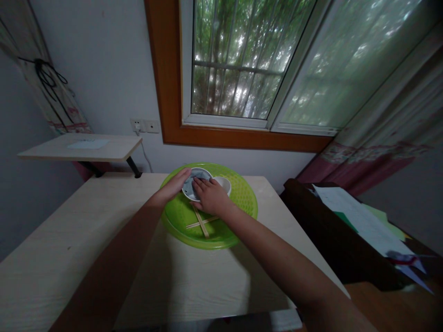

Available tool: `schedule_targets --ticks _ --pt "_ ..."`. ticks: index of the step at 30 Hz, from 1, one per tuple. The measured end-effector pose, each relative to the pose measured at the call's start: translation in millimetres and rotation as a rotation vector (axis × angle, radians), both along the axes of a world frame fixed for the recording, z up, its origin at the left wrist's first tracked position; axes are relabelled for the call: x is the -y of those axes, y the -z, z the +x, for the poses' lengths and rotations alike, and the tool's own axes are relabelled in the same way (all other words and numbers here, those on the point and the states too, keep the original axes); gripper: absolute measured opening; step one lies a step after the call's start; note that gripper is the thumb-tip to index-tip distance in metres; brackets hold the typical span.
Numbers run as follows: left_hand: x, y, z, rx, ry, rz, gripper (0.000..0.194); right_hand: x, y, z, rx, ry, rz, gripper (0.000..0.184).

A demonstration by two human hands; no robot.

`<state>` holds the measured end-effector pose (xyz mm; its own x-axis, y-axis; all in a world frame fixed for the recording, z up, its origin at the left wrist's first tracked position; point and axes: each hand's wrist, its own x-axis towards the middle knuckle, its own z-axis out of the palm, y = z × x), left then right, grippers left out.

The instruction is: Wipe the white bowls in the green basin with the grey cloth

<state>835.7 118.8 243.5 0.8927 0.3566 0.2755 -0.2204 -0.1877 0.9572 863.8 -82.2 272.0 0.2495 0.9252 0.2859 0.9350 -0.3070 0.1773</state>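
- The table [69, 249] carries a green tray [242, 203] at its far side.
- Crossed chopsticks [201, 222] lie in the tray, nearest the person.
- The right hand [210, 196] presses a grey cloth [194, 180] into a bowl [191, 194], fingers curled over it.
- The left hand [176, 183] cups the bowl's rim.
- A second bowl [224, 183] sits just behind.

I am watching through one head-worn camera, looking forward and down along both outstretched forearms. It is sitting well back from the left hand [175, 183] and right hand [210, 196], which are meeting mid-frame; beyond them it is facing the wood-framed barred window [230, 64].
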Motion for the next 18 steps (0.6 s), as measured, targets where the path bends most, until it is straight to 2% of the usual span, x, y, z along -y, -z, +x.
schedule_targets --ticks 3,6,10,18 --pt "-3 -1.2 0 -0.020 0.020 -0.020 0.042 -1 -6.5 -1 0.004 0.023 -0.017 0.060" --pt "-6 -0.8 0 -0.032 -0.034 -0.016 0.040 -1 -12.0 -2 -0.012 0.028 -0.047 0.046" --pt "-8 -2.1 -1 -0.016 -0.122 0.040 0.037 -1 -13.3 0 -0.027 -0.023 -0.064 0.039" --pt "-4 -8.8 -3 -0.029 -0.111 0.109 0.033 0 -9.1 8 -0.171 -0.178 -0.034 0.027"
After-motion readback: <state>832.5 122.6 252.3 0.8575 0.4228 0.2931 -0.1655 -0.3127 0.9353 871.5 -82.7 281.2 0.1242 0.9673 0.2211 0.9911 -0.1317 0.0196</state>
